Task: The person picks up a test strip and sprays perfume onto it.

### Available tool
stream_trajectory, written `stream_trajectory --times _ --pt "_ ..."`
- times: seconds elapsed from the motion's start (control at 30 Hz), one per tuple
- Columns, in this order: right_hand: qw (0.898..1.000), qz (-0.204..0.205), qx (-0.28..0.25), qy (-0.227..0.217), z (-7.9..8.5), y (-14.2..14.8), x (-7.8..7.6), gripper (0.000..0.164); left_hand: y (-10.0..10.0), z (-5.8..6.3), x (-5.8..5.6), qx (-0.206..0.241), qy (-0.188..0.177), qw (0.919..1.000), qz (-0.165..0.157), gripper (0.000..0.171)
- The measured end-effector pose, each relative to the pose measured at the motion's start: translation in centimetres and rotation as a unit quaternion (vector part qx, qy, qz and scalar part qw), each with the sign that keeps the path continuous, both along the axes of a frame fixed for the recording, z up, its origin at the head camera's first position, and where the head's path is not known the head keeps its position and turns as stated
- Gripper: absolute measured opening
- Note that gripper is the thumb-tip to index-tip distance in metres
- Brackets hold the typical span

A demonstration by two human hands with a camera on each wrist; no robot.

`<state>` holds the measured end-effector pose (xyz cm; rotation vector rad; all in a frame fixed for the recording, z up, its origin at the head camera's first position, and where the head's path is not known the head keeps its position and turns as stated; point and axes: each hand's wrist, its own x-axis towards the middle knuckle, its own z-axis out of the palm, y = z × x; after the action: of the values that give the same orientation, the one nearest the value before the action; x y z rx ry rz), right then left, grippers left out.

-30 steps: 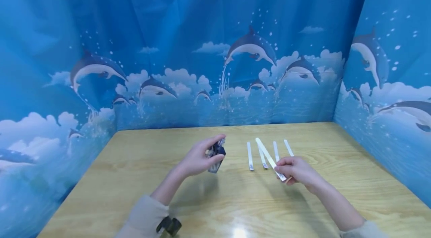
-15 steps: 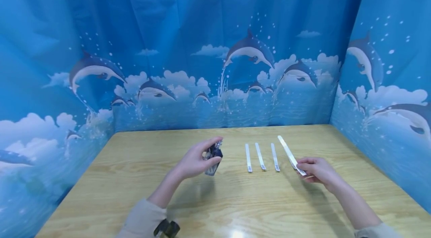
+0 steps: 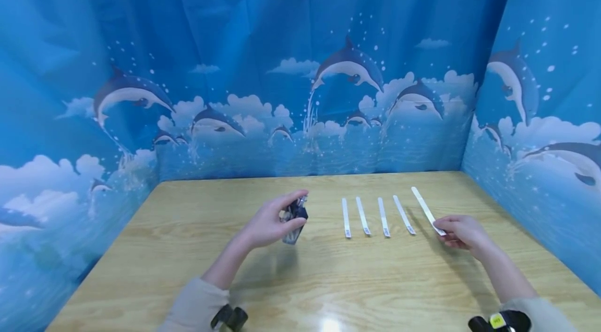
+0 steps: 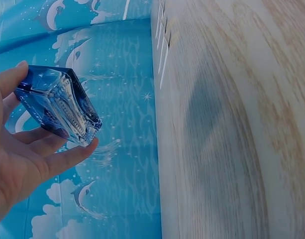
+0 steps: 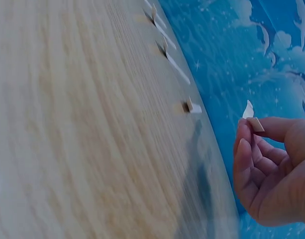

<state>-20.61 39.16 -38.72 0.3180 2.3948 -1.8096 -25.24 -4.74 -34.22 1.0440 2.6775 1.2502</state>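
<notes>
My left hand (image 3: 267,225) holds a clear and dark-blue glass bottle (image 3: 293,223), which looks like a perfume bottle, raised above the table. Seen from the left wrist, thumb and fingers span the bottle (image 4: 60,107), its thick faceted glass turned toward the camera. My right hand (image 3: 462,233) pinches the near, printed end of a narrow white paper strip (image 3: 424,208) between thumb and fingertips. That strip points away and to the left, above the table. Several similar strips (image 3: 361,215) lie side by side left of it, their printed near ends bent up in the right wrist view.
The wooden table (image 3: 188,259) has a light grain and rounded far corners. A blue curtain (image 3: 263,86) printed with dolphins stands behind it and along both sides. Black wrist straps (image 3: 230,317) sit at the sleeves.
My right hand has carried its strip rightward, from over the laid strips to beyond the rightmost one, which now shows whole. My left hand keeps its grip on the bottle, nearly still.
</notes>
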Motion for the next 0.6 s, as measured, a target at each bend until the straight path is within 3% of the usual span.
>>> stream_trajectory --times 0.4,0.6 --pt "0.999 -0.029 0.032 -0.026 -0.6 2.2 -1.1 0.014 -0.2 0.2 -0.1 -0.006 0.004 1.0 -0.003 0.059" --pt "0.997 -0.055 0.018 -0.052 -1.0 3.0 -1.3 0.014 -0.1 0.1 -0.1 -0.006 0.009 0.9999 -0.01 0.059"
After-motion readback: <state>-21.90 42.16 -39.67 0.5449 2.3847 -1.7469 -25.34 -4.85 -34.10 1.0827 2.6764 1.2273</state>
